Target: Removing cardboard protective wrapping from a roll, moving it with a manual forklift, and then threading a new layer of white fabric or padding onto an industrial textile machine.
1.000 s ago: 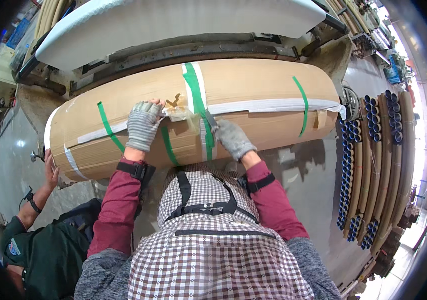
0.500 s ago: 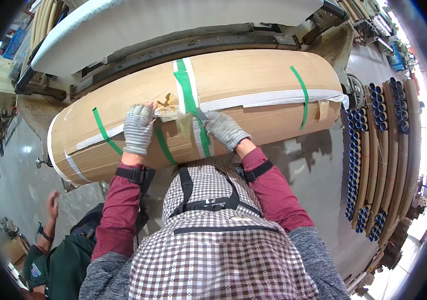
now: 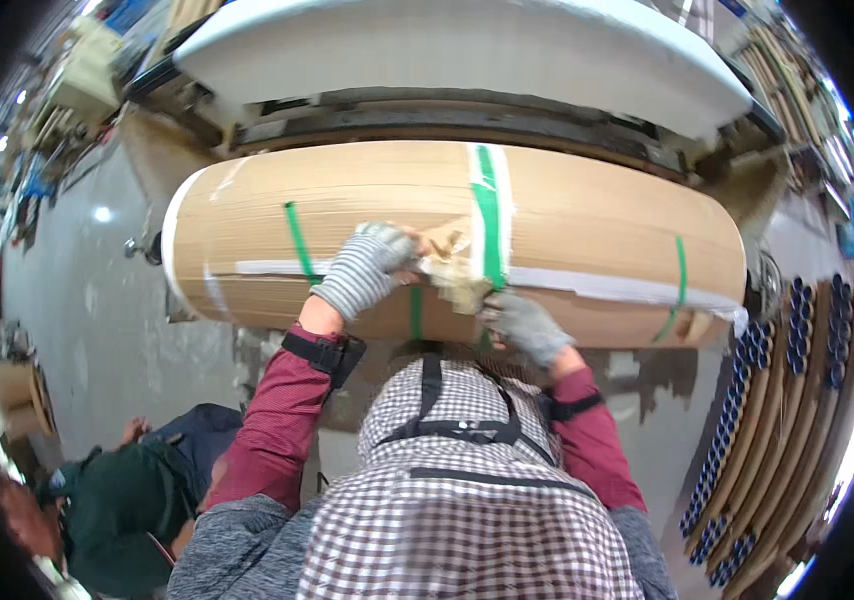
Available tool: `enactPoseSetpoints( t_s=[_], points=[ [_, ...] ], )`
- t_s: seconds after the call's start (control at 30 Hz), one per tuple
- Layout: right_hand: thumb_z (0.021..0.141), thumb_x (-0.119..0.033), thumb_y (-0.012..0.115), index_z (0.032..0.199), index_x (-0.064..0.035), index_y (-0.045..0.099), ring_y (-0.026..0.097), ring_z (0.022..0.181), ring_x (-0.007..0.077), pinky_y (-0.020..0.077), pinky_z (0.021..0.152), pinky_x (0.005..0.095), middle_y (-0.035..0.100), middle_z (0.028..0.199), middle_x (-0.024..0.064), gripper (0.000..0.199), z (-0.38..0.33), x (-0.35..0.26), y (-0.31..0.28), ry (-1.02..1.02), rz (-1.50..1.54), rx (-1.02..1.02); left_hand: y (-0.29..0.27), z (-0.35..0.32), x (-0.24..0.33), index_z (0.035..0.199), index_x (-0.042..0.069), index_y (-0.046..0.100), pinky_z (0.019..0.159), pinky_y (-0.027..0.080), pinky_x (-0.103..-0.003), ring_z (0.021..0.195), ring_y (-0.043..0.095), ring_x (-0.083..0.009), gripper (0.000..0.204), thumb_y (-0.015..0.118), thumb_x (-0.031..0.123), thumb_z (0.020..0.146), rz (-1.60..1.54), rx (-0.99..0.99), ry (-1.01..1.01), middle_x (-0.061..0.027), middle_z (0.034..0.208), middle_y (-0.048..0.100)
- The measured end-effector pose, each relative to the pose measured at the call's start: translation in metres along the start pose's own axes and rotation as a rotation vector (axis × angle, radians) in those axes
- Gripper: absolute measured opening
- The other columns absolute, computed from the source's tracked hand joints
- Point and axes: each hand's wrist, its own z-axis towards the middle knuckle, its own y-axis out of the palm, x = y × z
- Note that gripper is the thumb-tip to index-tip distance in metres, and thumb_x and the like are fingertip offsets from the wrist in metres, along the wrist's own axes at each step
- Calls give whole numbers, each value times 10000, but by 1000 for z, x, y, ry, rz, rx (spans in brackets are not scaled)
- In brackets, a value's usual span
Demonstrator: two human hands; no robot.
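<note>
Over on the left, a co-worker point(image 3: 112, 520) in a dark green top is bent low above the grey floor point(image 3: 77, 340). Next comes the big cardboard-wrapped roll point(image 3: 347, 190), lying crosswise right in front of the person, with a broad white roll point(image 3: 467, 60) behind it. A short green tape strip point(image 3: 298, 240) crosses its left part. Just beside that, the left hand point(image 3: 365, 268), in a striped grey glove, rests against the wrapping with bent fingers at the edge of a torn patch point(image 3: 452, 245); I can't tell whether they pinch it. A green tape band point(image 3: 489, 215) over white runs down the roll's middle. At its lower end is the gloved right hand point(image 3: 530, 325), fingers curled but blurred, so I can't make out what they hold. Farther right, a white strip point(image 3: 597, 284) runs lengthwise toward the roll's end, and cardboard tubes point(image 3: 797, 420) lie stacked on the floor.
</note>
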Motion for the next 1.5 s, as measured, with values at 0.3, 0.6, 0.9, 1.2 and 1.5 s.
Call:
enactPoseSetpoints(
  t_s=[0.3, 0.6, 0.9, 1.2, 1.5],
  points=[
    [735, -138, 567, 795, -79, 611, 562, 694, 226, 472, 639, 302, 563, 794, 43, 96, -18, 12, -26, 221, -547, 37, -41, -85, -130, 971, 50, 566, 806, 405, -395, 914, 503, -314, 337, 657, 179, 673, 306, 236, -512, -129, 986, 548],
    [731, -156, 585, 801, -84, 614, 577, 712, 196, 478, 627, 294, 580, 790, 42, 105, -9, 4, -28, 321, -523, 153, -35, -102, -144, 813, 6, 543, 647, 439, -362, 723, 548, -288, 166, 614, 133, 734, 59, 406, -565, -154, 770, 562],
    [775, -139, 557, 788, -87, 633, 528, 613, 130, 423, 562, 251, 565, 681, 29, 92, 3, -5, -30, 480, 2, 207, -18, -216, 5, 795, 47, 509, 642, 421, -381, 711, 511, -316, 138, 577, 152, 738, -330, 117, -622, -134, 740, 489],
    [789, -191, 569, 776, -79, 589, 514, 579, 136, 416, 547, 259, 534, 643, 33, 114, -1, 25, -40, 389, -125, 86, 64, -384, 134, 832, 46, 577, 644, 470, -369, 710, 594, -292, 217, 637, 198, 689, -439, -507, -1359, -158, 768, 606],
    [793, -161, 501, 889, -27, 593, 581, 695, 205, 462, 640, 308, 616, 783, 106, 188, 18, -13, -51, 2, -65, -26, 108, -258, 114, 944, 73, 522, 512, 387, -209, 561, 428, -53, 304, 575, -55, 673, -853, 82, -1189, 27, 636, 433]
  ],
)
